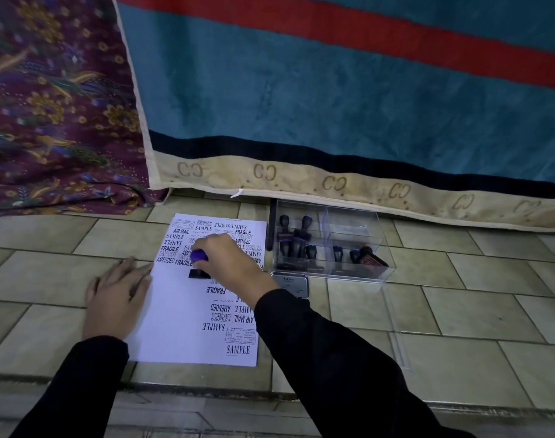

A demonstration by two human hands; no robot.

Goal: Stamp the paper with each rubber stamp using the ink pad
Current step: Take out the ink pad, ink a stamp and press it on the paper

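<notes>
Both hands at paper (181, 311): right hand (228, 257) grips upright stamp (199, 256), left hand (115, 298) lies flat. Box (353, 227), centre-right, is nearer right hand.

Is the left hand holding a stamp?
No, the left hand rests flat at the edge of the paper, while the right hand grips the purple-handled stamp.

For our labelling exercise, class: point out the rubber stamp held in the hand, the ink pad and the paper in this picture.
rubber stamp (198, 257), head view, on its purple handle.
ink pad (290, 283), head view, on its metal lid.
paper (175, 311), head view, on its bare left part.
</notes>
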